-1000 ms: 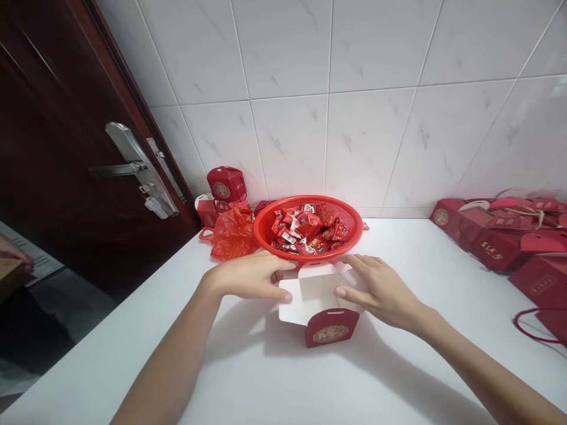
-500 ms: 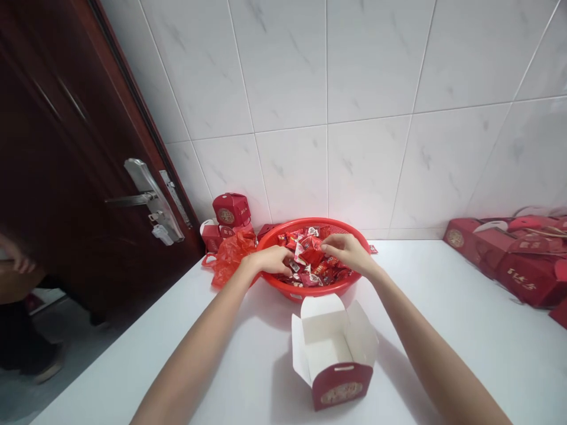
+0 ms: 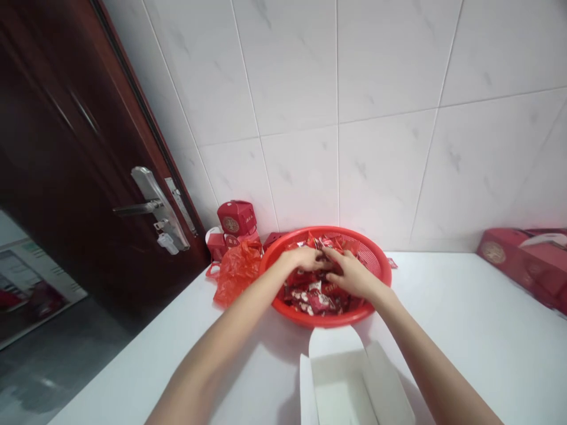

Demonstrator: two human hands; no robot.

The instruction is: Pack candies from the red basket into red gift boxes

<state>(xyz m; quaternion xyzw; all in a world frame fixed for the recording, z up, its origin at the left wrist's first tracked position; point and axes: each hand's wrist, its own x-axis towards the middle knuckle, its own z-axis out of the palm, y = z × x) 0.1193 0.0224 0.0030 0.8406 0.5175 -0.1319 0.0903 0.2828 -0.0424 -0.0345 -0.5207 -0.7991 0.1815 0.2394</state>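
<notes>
A red plastic basket (image 3: pixel 381 265) full of wrapped candies (image 3: pixel 319 300) stands in front of me. My left hand (image 3: pixel 306 258) reaches over its left rim, palm down, fingers stretched out on the candies; their tips are partly hidden. Beside it my right hand (image 3: pixel 351 275) comes in from the right, with thumb and fingers apart over the candies. The two hands nearly meet at the basket's middle, and I see no candy held in either. Nearer to me an open paper box (image 3: pixel 339 369), white inside, shows no contents; its near end is cut off.
Left of the basket lie a crumpled red plastic bag (image 3: pixel 237 271) and stacked red gift boxes (image 3: pixel 237 217). More red boxes (image 3: pixel 516 260) stand at the right edge. A small red packet (image 3: pixel 392 263) lies beside the basket. The dark door (image 3: pixel 106 147) is at left.
Both hands have moved deeper into the basket and closer together. The right hand no longer pinches a red packet. The view has shifted, and the person at left is out of sight.
</notes>
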